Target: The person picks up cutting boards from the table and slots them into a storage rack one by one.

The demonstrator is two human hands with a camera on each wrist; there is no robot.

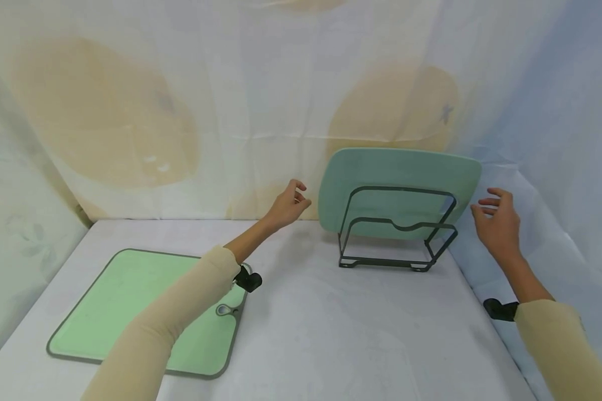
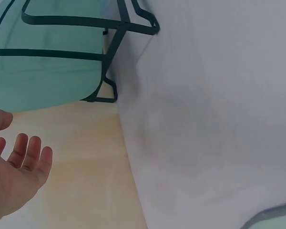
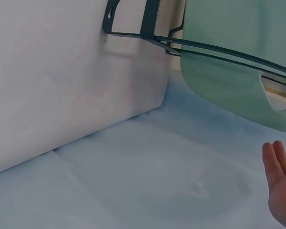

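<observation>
Pale green, a flat cutting board lay nearest on the white table, its corner hidden by a sleeve. Farther back, a teal board stood in a dark wire rack. The left hand and right hand hovered beside it, fingers relaxed, gripping nothing.

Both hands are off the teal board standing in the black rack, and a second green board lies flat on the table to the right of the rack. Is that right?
Not quite. The green board lies flat on the table to the left of the rack, not the right, as the head view shows. The rest holds: the left hand and right hand are both off the teal board standing in the rack.
</observation>
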